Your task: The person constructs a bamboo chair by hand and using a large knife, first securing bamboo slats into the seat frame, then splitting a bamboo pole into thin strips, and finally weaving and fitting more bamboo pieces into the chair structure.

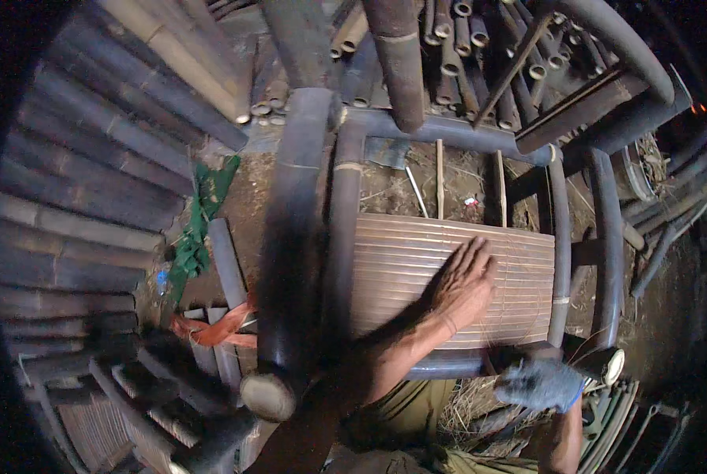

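From my end, the bamboo slats [393, 268] sit inside the frame [560, 237], probably carried by those thin sticks [439, 182]. I've got the left hand [466, 294] on them, fingers close together, likely for steadying. Gloved right hand [539, 385]'s near the front rail [448, 365]; can't tell its fingers.

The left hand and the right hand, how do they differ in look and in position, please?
The left hand is bare, while the right hand wears a grey-blue glove.
The left hand is over the slatted panel; the right hand is at the front rail, lower in the picture.
Both come in from the picture's lower edge.
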### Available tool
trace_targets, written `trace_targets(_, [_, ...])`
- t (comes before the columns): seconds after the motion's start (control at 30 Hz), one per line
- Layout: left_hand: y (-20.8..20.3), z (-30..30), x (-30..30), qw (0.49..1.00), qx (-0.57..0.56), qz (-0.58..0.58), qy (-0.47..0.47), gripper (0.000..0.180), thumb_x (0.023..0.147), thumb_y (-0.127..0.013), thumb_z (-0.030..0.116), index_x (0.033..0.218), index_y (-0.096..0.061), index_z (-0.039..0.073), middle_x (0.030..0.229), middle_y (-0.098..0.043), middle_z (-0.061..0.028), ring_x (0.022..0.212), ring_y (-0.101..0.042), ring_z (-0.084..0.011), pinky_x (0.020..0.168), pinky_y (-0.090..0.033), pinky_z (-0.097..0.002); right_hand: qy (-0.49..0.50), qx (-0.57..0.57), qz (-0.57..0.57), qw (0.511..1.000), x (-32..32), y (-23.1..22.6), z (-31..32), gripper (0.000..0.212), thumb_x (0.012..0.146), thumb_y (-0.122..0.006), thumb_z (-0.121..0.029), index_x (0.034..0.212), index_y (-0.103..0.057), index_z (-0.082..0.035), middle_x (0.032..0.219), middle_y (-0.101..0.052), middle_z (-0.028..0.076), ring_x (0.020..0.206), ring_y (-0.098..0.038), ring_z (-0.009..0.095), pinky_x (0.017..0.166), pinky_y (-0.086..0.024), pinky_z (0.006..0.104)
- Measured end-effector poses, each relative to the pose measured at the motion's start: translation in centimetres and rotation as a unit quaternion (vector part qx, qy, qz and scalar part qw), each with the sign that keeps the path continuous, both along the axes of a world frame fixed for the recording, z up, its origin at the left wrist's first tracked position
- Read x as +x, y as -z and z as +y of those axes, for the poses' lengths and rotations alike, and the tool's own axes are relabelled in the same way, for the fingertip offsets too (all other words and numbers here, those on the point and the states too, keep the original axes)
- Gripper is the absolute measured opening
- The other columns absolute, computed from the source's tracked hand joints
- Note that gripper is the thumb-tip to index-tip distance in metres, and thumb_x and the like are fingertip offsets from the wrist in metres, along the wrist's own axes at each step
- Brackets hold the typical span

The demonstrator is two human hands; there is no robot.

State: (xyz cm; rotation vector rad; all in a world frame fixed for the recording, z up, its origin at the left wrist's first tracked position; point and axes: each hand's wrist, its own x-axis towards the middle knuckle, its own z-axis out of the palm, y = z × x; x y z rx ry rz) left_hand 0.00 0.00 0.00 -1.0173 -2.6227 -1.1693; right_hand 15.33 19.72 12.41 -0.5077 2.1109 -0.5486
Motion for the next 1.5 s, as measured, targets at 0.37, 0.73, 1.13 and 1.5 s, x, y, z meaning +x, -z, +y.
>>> trace_targets(0.37, [0.4, -11.8, -7.2, 0.984, 0.048, -0.043, -0.166, 0.029, 0.085, -0.065, 0.007, 0.113, -0.066, 0.001, 0.119, -0.062, -0.0161, 0.113, -0.058, -0.0332, 0.099, -0.046, -0.0402, 0.39, 0.051, 0.4, 0.828, -4.6, 8.3, -11.0, 0.026, 0.088, -0.066, -0.024, 0.11, -0.066, -0.009, 0.102, -0.067, 0.017, 0.096, -0.063, 0.036, 0.083, -0.049, 0.0464])
trace_targets(0.73, [4.7, -17.1, -10.3, 0.959, -0.118, 0.076, -0.245, 0.02, 0.091, -0.063, 0.024, 0.1, -0.068, 0.008, 0.103, -0.066, -0.0122, 0.101, -0.061, -0.0307, 0.092, -0.046, -0.0447, 0.4, 0.044, 0.516, 0.757, -14.6, 10.1, -10.5, 0.036, 0.087, -0.065, -0.021, 0.118, -0.06, -0.004, 0.115, -0.06, 0.02, 0.111, -0.054, 0.04, 0.099, -0.041, 0.0481])
trace_targets(1.13, [2.0, -18.6, -9.1, 0.895, -0.426, -0.022, -0.133, 0.014, 0.095, -0.054, 0.021, 0.1, -0.063, 0.012, 0.085, -0.057, -0.0093, 0.083, -0.054, -0.0317, 0.076, -0.039, -0.0461, 0.316, 0.113, 0.485, 0.808, -20.0, 14.0, -6.8, 0.032, 0.091, -0.056, -0.027, 0.07, -0.062, -0.004, 0.073, -0.06, 0.019, 0.074, -0.056, 0.039, 0.074, -0.041, 0.0492])
trace_targets(1.5, [3.8, -18.6, -9.9, 0.97, -0.18, 0.036, -0.159, 0.032, 0.092, -0.058, 0.022, 0.119, -0.058, 0.005, 0.109, -0.06, -0.0181, 0.105, -0.056, -0.038, 0.099, -0.039, -0.0504, 0.313, 0.003, 0.568, 0.761, -14.9, 13.4, -6.4, 0.04, 0.095, -0.057, -0.029, 0.121, -0.058, 0.002, 0.123, -0.057, 0.026, 0.12, -0.049, 0.044, 0.108, -0.034, 0.0505])
